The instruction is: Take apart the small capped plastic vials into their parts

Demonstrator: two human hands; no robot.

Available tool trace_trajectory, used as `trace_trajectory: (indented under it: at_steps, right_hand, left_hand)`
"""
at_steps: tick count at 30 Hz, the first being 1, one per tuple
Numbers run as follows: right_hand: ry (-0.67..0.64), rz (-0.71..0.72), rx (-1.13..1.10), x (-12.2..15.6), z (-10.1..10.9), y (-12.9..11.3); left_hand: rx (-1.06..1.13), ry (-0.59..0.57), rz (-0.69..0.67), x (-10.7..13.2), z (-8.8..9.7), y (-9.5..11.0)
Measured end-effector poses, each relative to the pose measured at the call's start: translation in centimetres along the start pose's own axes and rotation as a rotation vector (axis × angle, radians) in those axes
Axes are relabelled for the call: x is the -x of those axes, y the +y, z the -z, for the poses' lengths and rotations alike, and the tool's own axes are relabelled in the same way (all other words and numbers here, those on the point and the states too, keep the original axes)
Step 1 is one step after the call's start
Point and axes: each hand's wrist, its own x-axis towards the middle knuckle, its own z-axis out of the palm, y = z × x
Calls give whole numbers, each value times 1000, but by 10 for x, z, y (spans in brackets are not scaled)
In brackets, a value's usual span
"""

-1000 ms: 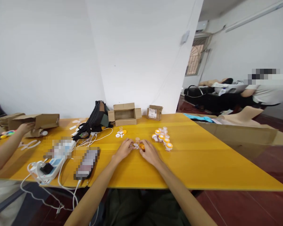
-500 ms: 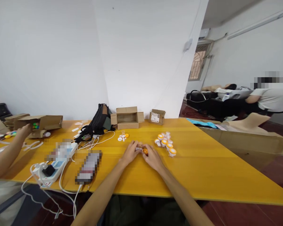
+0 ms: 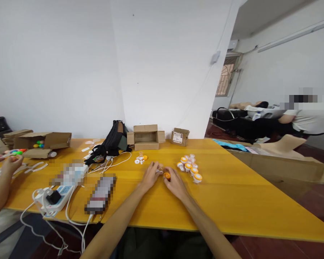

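My left hand [image 3: 150, 175] and my right hand [image 3: 174, 183] rest close together on the yellow table [image 3: 232, 194], fingers curled round small parts. The right fingers pinch a small orange cap [image 3: 166, 175]. Under the left fingertips lies a small white piece [image 3: 159, 171], too small to name. Just right of my hands stands a cluster of small clear bottles with orange caps [image 3: 190, 167]. A little behind my hands lie loose white and orange parts [image 3: 140, 159].
Two open cardboard boxes [image 3: 146, 136] and a black bag [image 3: 112, 142] sit at the wall. A power strip [image 3: 55, 196] with cables and a phone [image 3: 100, 193] lie to the left. Another person's hand [image 3: 9, 163] works at the far left; someone stands at the far right.
My hands stay together on the small parts. The other person's hand at the left has drawn back from the cardboard box toward the table edge. The view has tilted slightly.
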Motion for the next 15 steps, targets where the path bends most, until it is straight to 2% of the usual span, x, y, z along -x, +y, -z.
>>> trace_trajectory:
  at_steps: [7,15]
  right_hand:
    - [18,-22,-16,0,0,-2]
    - [-21,-33,-183,1,4,-6]
  left_hand:
    - [-22,57,39,-11,-5,1]
    - [110,91,12,10,2,-3]
